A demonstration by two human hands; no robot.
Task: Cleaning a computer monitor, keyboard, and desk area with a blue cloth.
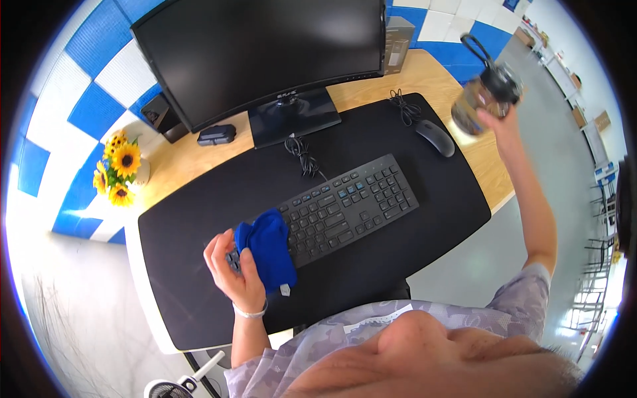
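Blue cloth (269,249) at keyboard (345,207) edge

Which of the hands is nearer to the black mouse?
Right. The right hand holds a bottle up just beside the mouse; the left hand presses a blue cloth at the keyboard's far end.

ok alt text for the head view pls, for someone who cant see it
Seen from above, a person's left hand presses a blue cloth onto the left end of a black keyboard, while the right hand holds a bottle up beyond the desk's right edge. A monitor, mouse and sunflowers sit on the desk.
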